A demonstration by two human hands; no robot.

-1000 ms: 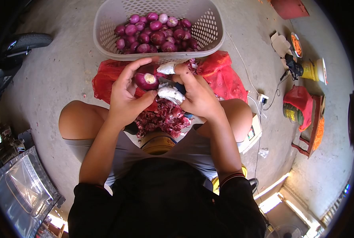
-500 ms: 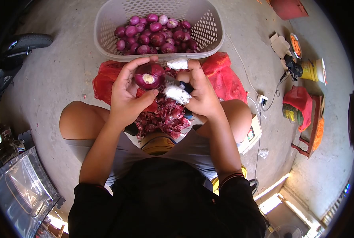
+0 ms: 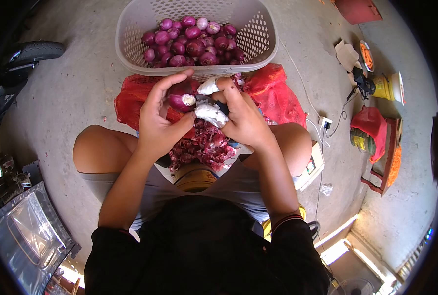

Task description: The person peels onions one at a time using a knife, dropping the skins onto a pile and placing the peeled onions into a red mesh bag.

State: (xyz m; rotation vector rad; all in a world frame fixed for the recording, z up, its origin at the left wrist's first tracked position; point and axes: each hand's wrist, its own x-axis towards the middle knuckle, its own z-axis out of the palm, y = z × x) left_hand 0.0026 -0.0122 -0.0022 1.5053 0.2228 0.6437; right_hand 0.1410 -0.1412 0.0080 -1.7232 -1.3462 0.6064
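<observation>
Between the fingers of my left hand [image 3: 162,115] is a red onion [image 3: 182,96], its pale end turned toward me. My right hand [image 3: 243,115], thumb and forefinger wrapped in white, is closed around a small knife [image 3: 221,106] with a dark handle; its blade is mostly hidden. The white-wrapped fingertips meet the right side of the onion. Below my hands lies a heap of dark red onion skins [image 3: 204,147]. Beyond them stands a grey perforated basket [image 3: 130,37] holding several red onions [image 3: 194,46].
Red mesh bags [image 3: 278,96] lie on both sides of the skins. A tyre [image 3: 39,50] is at the far left. On the right are a power adapter [image 3: 324,122] with cables, a yellow bucket [image 3: 385,87] and a red-framed stool [image 3: 390,152].
My right hand has moved left, bringing its wrapped fingers up against the onion. The onion has turned in my left hand, which still holds it.
</observation>
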